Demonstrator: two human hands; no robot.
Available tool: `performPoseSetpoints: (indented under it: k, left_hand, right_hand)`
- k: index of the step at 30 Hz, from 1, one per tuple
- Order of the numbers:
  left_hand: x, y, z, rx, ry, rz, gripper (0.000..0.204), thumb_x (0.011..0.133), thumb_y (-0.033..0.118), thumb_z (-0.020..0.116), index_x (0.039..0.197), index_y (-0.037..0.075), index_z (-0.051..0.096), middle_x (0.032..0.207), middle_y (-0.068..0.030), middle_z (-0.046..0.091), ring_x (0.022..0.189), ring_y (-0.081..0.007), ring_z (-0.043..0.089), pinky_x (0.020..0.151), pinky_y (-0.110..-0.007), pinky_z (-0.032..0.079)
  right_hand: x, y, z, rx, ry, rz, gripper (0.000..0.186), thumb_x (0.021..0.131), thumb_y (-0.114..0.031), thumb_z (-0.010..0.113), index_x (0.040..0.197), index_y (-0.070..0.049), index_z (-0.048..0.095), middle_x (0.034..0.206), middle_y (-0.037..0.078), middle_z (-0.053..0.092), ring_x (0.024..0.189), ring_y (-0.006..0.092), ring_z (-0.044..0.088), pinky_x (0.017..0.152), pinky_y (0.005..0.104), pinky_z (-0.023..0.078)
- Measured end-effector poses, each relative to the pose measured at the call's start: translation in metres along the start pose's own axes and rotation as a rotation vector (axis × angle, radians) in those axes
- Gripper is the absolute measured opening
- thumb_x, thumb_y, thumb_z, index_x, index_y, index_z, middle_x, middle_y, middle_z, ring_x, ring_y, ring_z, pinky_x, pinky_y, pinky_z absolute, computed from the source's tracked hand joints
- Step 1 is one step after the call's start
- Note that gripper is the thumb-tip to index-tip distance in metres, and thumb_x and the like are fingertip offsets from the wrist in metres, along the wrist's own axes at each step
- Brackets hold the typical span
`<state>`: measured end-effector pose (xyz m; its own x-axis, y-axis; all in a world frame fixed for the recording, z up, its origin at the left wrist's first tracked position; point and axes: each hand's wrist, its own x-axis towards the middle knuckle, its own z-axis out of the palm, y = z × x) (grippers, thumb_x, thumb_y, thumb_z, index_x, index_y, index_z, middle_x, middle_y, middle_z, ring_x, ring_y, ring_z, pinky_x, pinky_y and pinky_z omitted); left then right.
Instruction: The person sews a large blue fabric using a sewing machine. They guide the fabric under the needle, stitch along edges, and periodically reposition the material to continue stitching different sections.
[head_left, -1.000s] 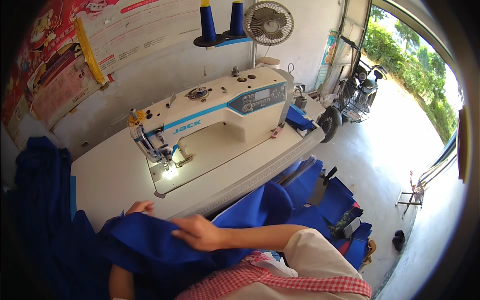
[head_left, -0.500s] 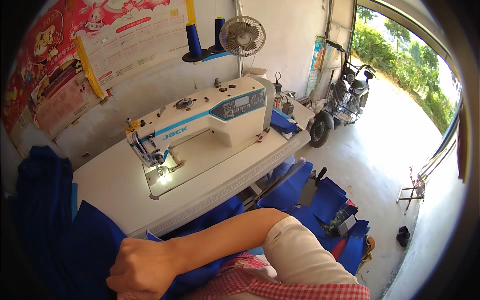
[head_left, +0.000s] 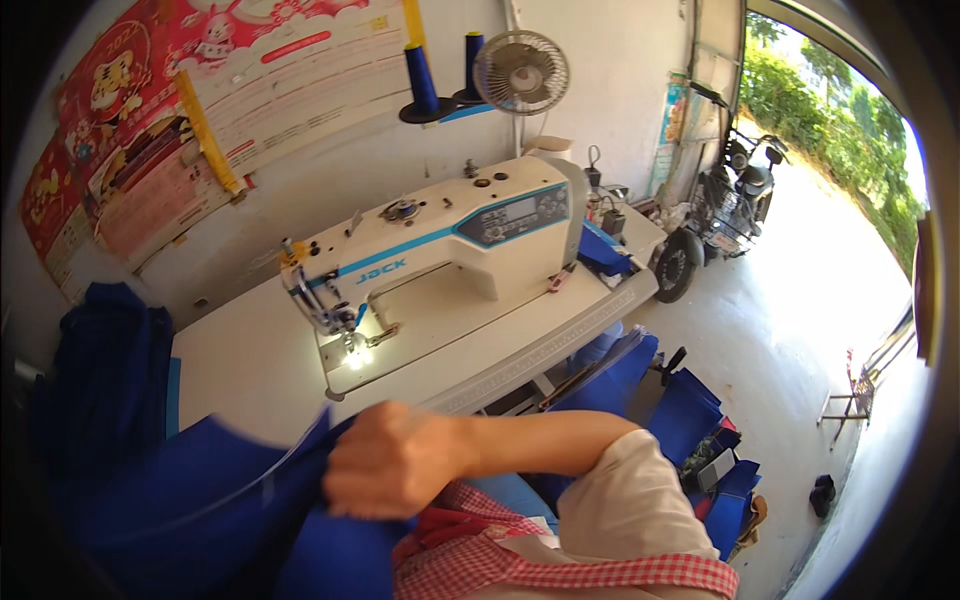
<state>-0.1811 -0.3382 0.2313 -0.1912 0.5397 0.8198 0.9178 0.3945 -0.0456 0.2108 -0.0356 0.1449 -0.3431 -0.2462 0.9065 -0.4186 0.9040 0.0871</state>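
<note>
Right hand (head_left: 385,462) on near side of machine (head_left: 440,250), fingers (head_left: 362,492) clenched on cloth (head_left: 215,485), apparently to control loose bulk. Cloth lies left and near side of machine. Left hand out of sight; grip cannot be told. Spools (head_left: 421,85) raised behind machine, likely for free thread feed.

Lower left: cloth (head_left: 190,465), blue, matt, smooth weave. Centre: sewing machine (head_left: 440,240), smooth painted casing, slight gloss. Table (head_left: 230,370) smooth, pale. Upper left: posters (head_left: 300,85), paper, flat. Right: floor (head_left: 740,320) smooth, glossy in patches. Bottom: apron (head_left: 470,562), matt checked cloth.
</note>
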Motion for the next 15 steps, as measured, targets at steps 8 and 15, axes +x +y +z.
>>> performPoseSetpoints:
  k: [8,15]
  left_hand:
    - [-0.018,0.228,0.174,-1.194,-1.397,-0.104,0.021,0.093,0.017,0.063,0.09,-0.003,0.06,0.077,-0.0028,0.057,0.075,-0.0092,0.049,0.069,-0.027,0.044]
    - [0.004,0.247,0.206,-1.45,-1.659,0.071,0.038,0.096,0.035,0.062,0.088,-0.002,0.06,0.072,0.0018,0.05,0.071,-0.0083,0.044,0.068,-0.027,0.043]
  right_hand:
    - [-0.093,0.004,-0.06,-0.34,-0.493,0.897,0.04,0.075,-0.02,0.075,0.111,-0.008,0.062,0.102,0.01,0.065,0.094,0.0296,0.062,0.077,0.0393,0.052]
    - [-0.113,0.032,-0.014,0.076,-0.555,0.874,0.038,0.073,-0.011,0.077,0.109,-0.006,0.066,0.106,0.011,0.066,0.096,0.0306,0.059,0.09,0.041,0.045]
